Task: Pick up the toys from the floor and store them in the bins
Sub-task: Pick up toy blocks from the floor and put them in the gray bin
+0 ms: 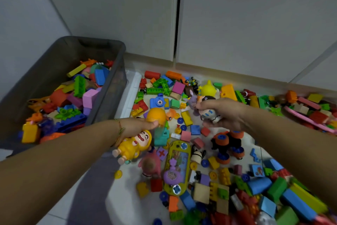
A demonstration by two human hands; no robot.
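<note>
My left hand (135, 127) grips a yellow doll figure (134, 144) that hangs below the palm, and its thumb and fingers also pinch an orange ball-shaped toy (156, 114). My right hand (226, 113) holds a small white figure with a dark head (209, 113) and a purple toy (193, 101) at its fingertips. Both hands hover over a floor covered with blocks and toys. A grey bin (116, 86) at the left holds several coloured blocks.
A white bin lid (130, 93) lies beside the grey bin. On the floor lie a yellow-green handheld game (177, 166), a blue toy camera (159, 102), a black car with orange wheels (228, 143) and a yellow round toy (207, 89). White cabinet doors (237, 24) rise behind.
</note>
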